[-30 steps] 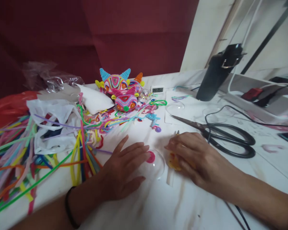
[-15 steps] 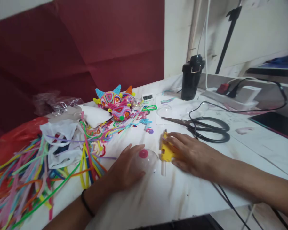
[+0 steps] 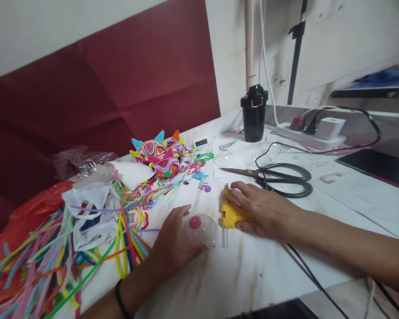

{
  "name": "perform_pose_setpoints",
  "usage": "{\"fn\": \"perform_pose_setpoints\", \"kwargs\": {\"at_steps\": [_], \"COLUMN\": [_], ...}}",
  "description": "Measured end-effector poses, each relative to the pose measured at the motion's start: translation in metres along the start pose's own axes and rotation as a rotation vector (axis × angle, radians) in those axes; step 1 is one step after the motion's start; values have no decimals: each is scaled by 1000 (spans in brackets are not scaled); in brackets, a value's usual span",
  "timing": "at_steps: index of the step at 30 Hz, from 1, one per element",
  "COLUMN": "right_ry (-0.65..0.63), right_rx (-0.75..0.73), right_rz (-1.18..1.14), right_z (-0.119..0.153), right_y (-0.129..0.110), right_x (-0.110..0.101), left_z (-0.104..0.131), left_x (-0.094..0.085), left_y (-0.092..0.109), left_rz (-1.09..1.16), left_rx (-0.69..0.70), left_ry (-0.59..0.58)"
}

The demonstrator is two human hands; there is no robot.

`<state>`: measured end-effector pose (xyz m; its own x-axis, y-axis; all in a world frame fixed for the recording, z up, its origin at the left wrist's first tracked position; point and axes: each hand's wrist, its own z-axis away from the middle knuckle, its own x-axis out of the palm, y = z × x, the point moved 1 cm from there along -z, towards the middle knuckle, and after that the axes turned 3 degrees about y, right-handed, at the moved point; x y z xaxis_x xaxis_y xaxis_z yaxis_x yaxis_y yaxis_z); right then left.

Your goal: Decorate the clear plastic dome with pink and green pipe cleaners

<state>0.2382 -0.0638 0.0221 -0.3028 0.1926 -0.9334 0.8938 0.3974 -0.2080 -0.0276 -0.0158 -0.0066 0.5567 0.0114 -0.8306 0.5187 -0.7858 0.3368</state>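
Observation:
Near the middle of the white table, my left hand (image 3: 176, 235) is wrapped round a clear plastic ball (image 3: 202, 235) with a pink coiled disc (image 3: 195, 222) on its upper side. To its right, my right hand (image 3: 257, 208) holds a yellow glue gun (image 3: 232, 212), its fingers over the body and its nozzle pointing away from me. A clear glue stick (image 3: 224, 238) sticks out of the gun's near end. The ball and the gun are a small distance apart. Large black-handled scissors (image 3: 282, 179) lie just beyond my right hand.
Colourful pipe cleaners (image 3: 49, 261) and white plastic (image 3: 89, 212) cover the left side. Decorated figures (image 3: 158, 155) stand at the back by a small digital display (image 3: 201, 142). A black cup (image 3: 254, 115), power strip (image 3: 309, 135) and phone (image 3: 379, 166) are at the right.
The camera view has shifted, so the scene sits lower and objects on the right appear further left. Both hands keep their holds on the ball and the glue gun.

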Motion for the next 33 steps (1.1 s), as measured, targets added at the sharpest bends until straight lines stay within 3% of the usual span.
{"fn": "perform_pose_setpoints", "kwargs": {"at_steps": [3,8,11,15,22,28,33], "right_ry": [60,359,427,362,55,78,221], "right_rx": [62,-20,-6,-8,-50,-68,52], "right_rz": [35,-70,-134,-156,-19,-43,-290], "right_z": [11,34,38,31,18,20,25], "right_y": [-3,3,8,6,-6,-5,-6], "right_x": [-3,-9,-10,-7,10,19,2], "left_z": [1,3,4,6,5,3,5], "left_x": [-4,-8,-9,-13,-15,-14,-15], "left_y": [-3,-6,-4,-1,5,6,7], "left_rz": [-15,-30,-59,-80,-69,-76,-119], "left_rx": [51,61,110,178,262,294,349], "left_ry": [63,160,172,133,88,100,93]}}
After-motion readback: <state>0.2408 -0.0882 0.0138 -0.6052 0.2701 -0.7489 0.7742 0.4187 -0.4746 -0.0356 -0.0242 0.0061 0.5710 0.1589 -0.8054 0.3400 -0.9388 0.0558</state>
